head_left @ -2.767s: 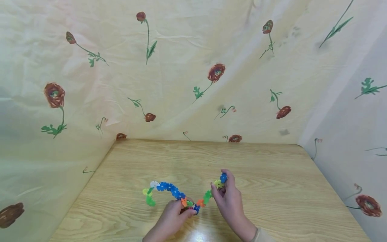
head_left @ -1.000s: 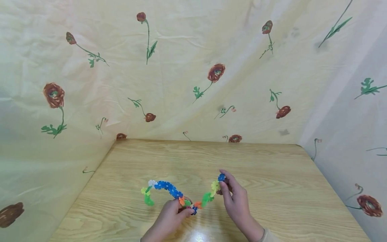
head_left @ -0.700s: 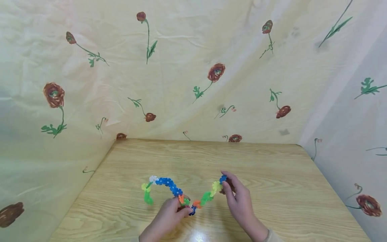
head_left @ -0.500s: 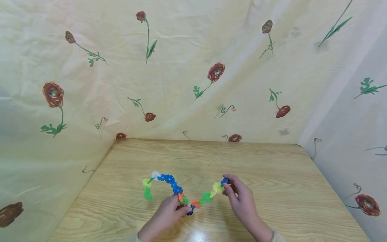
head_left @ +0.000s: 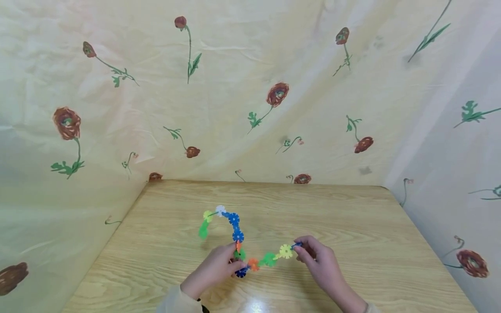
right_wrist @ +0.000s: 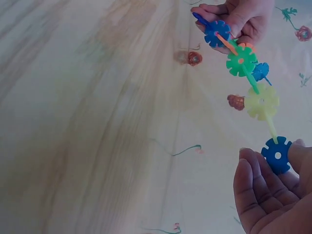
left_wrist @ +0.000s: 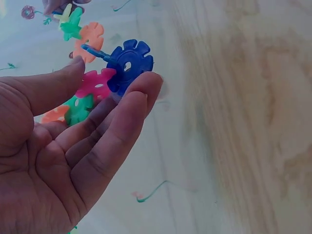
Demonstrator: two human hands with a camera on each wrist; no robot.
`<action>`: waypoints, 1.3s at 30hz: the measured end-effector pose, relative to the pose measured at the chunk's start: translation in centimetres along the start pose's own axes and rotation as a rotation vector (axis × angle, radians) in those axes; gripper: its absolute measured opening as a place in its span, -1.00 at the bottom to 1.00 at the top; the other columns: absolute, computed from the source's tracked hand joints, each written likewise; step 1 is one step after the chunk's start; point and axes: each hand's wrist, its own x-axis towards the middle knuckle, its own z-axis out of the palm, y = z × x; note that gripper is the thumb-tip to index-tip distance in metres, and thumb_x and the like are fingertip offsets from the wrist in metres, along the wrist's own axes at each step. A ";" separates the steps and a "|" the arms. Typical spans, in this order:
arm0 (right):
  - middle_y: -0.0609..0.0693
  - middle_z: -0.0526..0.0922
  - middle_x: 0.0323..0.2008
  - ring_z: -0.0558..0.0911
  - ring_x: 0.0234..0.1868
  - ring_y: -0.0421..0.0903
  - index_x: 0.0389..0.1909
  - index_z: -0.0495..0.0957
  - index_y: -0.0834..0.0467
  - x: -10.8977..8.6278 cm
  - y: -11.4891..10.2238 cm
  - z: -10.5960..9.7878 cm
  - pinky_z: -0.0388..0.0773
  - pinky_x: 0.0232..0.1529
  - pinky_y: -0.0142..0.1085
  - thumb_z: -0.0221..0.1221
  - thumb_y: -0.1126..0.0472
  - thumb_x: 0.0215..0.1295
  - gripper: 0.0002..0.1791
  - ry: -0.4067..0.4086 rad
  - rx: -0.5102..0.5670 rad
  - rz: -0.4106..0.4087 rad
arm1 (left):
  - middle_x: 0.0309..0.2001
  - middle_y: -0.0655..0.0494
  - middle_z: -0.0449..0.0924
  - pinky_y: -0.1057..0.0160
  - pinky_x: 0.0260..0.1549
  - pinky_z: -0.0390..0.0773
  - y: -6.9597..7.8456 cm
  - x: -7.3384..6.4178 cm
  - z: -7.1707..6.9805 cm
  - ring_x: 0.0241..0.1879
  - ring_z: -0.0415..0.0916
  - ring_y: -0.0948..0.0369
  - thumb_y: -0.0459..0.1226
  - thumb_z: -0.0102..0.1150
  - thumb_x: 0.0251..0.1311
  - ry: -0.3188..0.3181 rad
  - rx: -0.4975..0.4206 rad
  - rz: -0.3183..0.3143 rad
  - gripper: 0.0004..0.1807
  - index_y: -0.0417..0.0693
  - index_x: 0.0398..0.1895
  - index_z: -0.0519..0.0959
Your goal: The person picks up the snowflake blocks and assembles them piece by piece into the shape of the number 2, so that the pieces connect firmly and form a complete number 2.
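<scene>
A chain of interlocking plastic snowflake discs (head_left: pixel 268 260) in blue, green, yellow, orange, pink and white spans both hands above the table. My left hand (head_left: pixel 219 264) grips it near its middle, with a pink disc (left_wrist: pixel 95 84) between thumb and fingers and a dark blue disc (left_wrist: pixel 129 66) just past the fingertips. From there one part arches up and left through blue discs (head_left: pixel 238 236) to a white disc (head_left: pixel 221 211) and a hanging green end (head_left: pixel 203 230). At the other end, my right hand (head_left: pixel 322 261) pinches a blue disc (right_wrist: pixel 278 155) joined to a yellow disc (right_wrist: pixel 262 101).
The wood-grain table (head_left: pixel 332 213) lies below both hands. Cream cloth printed with red flowers (head_left: pixel 235 108) hangs behind it and along both sides. A bright light spot (head_left: pixel 255 305) shines near the table's front edge.
The right hand has moved right and toward the front with its chain end. The arched left part has swung up and to the right as the left hand turned. Both grips stay on the chain.
</scene>
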 end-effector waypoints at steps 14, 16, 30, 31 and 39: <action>-0.07 0.61 -0.48 0.56 -0.54 -0.19 -0.28 0.61 0.11 -0.3 1.7 -0.9 0.55 -0.51 -0.35 0.19 0.15 0.36 -0.89 -0.231 -0.123 0.144 | -0.64 0.24 0.29 0.34 -0.66 0.27 0.0 3.2 -0.4 -0.69 0.22 0.32 -0.14 0.29 0.24 -0.070 0.229 -0.052 -0.75 0.02 -0.45 0.44; -0.08 0.58 -0.49 0.54 -0.55 -0.21 -0.28 0.61 0.11 -0.3 2.0 -0.9 0.53 -0.53 -0.36 0.19 0.18 0.36 -0.91 -0.251 -0.141 0.142 | -0.60 0.23 0.34 0.33 -0.64 0.31 0.1 3.6 -0.3 -0.67 0.26 0.31 -0.16 0.30 0.24 -0.088 0.276 -0.061 -0.77 0.01 -0.45 0.45; -0.24 0.48 -0.61 0.34 -0.62 -0.36 -0.39 0.61 0.04 -0.7 3.0 -1.1 0.36 -0.58 -0.42 0.21 0.25 0.33 -0.91 -0.343 -0.366 0.075 | -0.61 0.18 0.40 0.34 -0.59 0.41 2.3 6.0 0.8 -0.68 0.31 0.28 -0.19 0.36 0.18 -0.194 0.510 -0.125 -0.74 -0.01 -0.56 0.50; -0.25 0.49 -0.59 0.34 -0.61 -0.36 -0.39 0.61 0.03 -0.7 3.0 -1.1 0.36 -0.57 -0.42 0.22 0.25 0.32 -0.90 -0.339 -0.376 0.075 | -0.61 0.19 0.40 0.34 -0.57 0.42 2.5 6.1 0.9 -0.66 0.31 0.28 -0.19 0.36 0.18 -0.195 0.539 -0.114 -0.74 0.00 -0.57 0.49; -0.29 0.53 -0.57 0.35 -0.59 -0.38 -0.46 0.60 -0.03 -0.8 3.0 -1.3 0.34 -0.54 -0.42 0.27 0.23 0.26 -0.87 -0.338 -0.484 0.053 | -0.58 0.22 0.38 0.31 -0.53 0.38 2.9 5.9 1.2 -0.58 0.30 0.28 -0.15 0.36 0.18 -0.165 0.600 -0.094 -0.76 0.02 -0.52 0.49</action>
